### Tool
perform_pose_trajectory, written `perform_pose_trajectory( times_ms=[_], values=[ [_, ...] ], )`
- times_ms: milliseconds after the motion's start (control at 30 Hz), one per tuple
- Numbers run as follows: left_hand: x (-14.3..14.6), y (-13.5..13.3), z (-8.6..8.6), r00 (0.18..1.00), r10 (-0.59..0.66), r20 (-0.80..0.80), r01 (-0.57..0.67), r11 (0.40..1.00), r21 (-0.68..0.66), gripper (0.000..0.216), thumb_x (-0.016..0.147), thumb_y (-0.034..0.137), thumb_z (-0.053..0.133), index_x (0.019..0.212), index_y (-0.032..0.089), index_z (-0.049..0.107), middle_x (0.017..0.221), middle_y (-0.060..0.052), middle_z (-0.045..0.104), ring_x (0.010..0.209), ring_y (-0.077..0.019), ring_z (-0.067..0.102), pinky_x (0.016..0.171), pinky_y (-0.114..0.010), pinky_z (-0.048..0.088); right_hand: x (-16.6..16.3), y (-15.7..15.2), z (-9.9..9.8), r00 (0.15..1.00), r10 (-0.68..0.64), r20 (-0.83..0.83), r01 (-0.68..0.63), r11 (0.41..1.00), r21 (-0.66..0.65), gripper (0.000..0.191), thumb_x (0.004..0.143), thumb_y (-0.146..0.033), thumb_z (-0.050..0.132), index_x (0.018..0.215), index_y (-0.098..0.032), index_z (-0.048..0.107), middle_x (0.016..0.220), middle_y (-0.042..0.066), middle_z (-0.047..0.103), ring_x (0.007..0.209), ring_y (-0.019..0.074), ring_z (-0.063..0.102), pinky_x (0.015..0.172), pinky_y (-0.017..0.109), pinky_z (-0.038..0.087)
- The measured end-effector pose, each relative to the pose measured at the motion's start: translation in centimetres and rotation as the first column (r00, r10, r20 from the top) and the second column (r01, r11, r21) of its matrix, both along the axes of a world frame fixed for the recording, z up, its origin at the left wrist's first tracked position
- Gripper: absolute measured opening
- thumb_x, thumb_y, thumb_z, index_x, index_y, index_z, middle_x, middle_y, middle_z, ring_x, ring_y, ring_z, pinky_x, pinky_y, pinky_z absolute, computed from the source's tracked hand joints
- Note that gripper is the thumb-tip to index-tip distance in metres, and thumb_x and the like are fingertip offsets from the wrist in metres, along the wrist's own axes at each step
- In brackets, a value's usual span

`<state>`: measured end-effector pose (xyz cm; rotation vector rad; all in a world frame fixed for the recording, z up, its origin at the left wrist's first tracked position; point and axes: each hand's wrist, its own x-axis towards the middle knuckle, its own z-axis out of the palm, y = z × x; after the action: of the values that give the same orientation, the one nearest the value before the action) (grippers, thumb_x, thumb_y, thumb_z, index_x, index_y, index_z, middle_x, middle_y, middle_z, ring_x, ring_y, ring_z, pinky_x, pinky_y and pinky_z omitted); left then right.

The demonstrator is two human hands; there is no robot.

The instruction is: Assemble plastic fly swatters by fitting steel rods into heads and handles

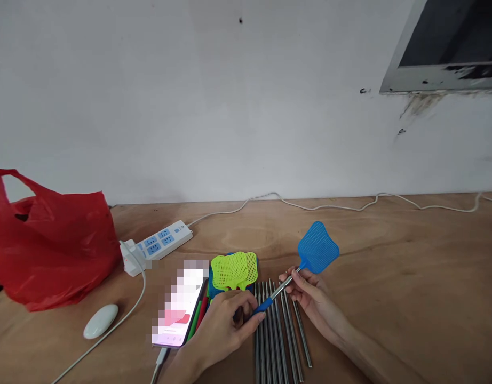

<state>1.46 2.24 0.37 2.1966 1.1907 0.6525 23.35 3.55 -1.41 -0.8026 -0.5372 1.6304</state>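
A fly swatter with a blue mesh head, a metal rod and a blue grip is held up at a slant between my hands. My left hand closes its fingers on the blue grip at the lower end. Higher up, my right hand pinches the rod just below the mesh head. Under the swatter lie several metal rods side by side on the table. Beyond my left hand is a stack of mesh swatter heads, yellow-green on top with blue beneath. Red and green grips show partly beside my left hand.
A lit phone with a charging cable lies left of the stack. Farther left are a white computer mouse, a power strip and a red plastic bag. A white cord runs along the wall across the wooden table.
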Motion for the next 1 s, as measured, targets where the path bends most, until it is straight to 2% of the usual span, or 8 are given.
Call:
perform_pose_trajectory(
  times_ms=[167,333,600,700,800,900,933,1000],
  values=[
    [0.1,0.0,-0.2,0.999,-0.033,-0.014,0.033,0.999,0.000,0.029,0.088,0.044,0.067,0.077,0.020,0.057,0.063,0.004,0.053,0.056,-0.0127,0.049,0.054,-0.022,0.033,-0.4,-0.6,-0.5,0.999,-0.008,0.043,0.006,0.999,0.046,0.027,0.066,-0.039,0.091,0.074,-0.018,0.076,0.078,0.005,0.075,0.060,0.0109,0.062,0.054,0.020,0.048],
    [0.3,-0.2,-0.2,0.999,-0.026,0.027,0.026,0.999,-0.024,0.032,0.087,0.036,0.066,0.068,0.020,0.048,0.061,0.005,0.048,0.055,-0.0114,0.045,0.054,-0.023,0.029,-0.8,-0.7,-1.0,0.998,-0.031,0.052,0.027,0.997,0.066,0.028,0.066,-0.039,0.091,0.075,-0.018,0.075,0.075,0.004,0.072,0.059,0.0109,0.058,0.056,0.023,0.046],
    [0.9,-0.6,1.4,0.997,0.033,0.077,-0.011,0.961,-0.276,0.037,0.085,0.039,0.065,0.060,0.019,0.048,0.050,0.006,0.041,0.049,-0.0094,0.038,0.049,-0.022,0.025,-1.0,-0.9,-1.1,0.996,-0.076,0.043,0.073,0.995,0.065,0.026,0.067,-0.038,0.091,0.075,-0.018,0.075,0.075,0.003,0.069,0.059,0.0087,0.051,0.055,0.020,0.042],
    [0.7,-0.5,1.4,0.991,0.026,0.131,0.031,0.908,-0.419,0.039,0.087,0.047,0.062,0.062,0.018,0.053,0.048,0.005,0.046,0.045,-0.0092,0.040,0.045,-0.021,0.026,-1.1,-0.9,-0.9,0.996,-0.094,0.003,0.093,0.994,0.058,0.025,0.066,-0.035,0.091,0.074,-0.017,0.075,0.075,0.004,0.068,0.060,0.0087,0.051,0.055,0.019,0.044],
    [0.3,-0.4,1.3,0.972,-0.024,0.232,0.157,0.800,-0.578,0.044,0.091,0.056,0.056,0.073,0.017,0.062,0.050,0.003,0.055,0.042,-0.0098,0.046,0.043,-0.019,0.031,-0.3,-0.3,-0.6,0.987,-0.153,-0.046,0.155,0.987,0.037,0.025,0.063,-0.030,0.093,0.073,-0.017,0.074,0.077,0.003,0.067,0.064,0.0096,0.052,0.055,0.018,0.046],
    [-0.3,-0.4,1.2,0.950,-0.074,0.303,0.264,0.708,-0.655,0.047,0.091,0.058,0.054,0.078,0.015,0.067,0.051,0.002,0.056,0.042,-0.0097,0.048,0.044,-0.019,0.033,1.5,0.9,-0.1,0.968,-0.237,-0.079,0.239,0.971,0.027,0.027,0.060,-0.029,0.094,0.073,-0.020,0.073,0.079,0.000,0.063,0.072,0.0103,0.054,0.056,0.015,0.047],
    [-0.4,-0.4,1.3,0.948,-0.088,0.307,0.278,0.697,-0.661,0.046,0.091,0.058,0.055,0.077,0.015,0.066,0.051,0.002,0.056,0.043,-0.0094,0.048,0.045,-0.019,0.032,2.3,1.3,0.0,0.961,-0.261,-0.090,0.264,0.964,0.020,0.028,0.059,-0.029,0.095,0.073,-0.020,0.072,0.080,-0.001,0.062,0.071,0.0090,0.053,0.057,0.014,0.047],
    [-0.6,-0.6,1.4,0.953,-0.084,0.290,0.252,0.750,-0.611,0.042,0.086,0.057,0.063,0.078,0.016,0.065,0.054,0.004,0.054,0.047,-0.0091,0.046,0.047,-0.019,0.031,3.4,1.9,0.3,0.954,-0.278,-0.110,0.281,0.960,0.008,0.029,0.059,-0.029,0.094,0.074,-0.020,0.072,0.074,-0.003,0.058,0.063,0.0071,0.046,0.055,0.013,0.047]
  ],
)
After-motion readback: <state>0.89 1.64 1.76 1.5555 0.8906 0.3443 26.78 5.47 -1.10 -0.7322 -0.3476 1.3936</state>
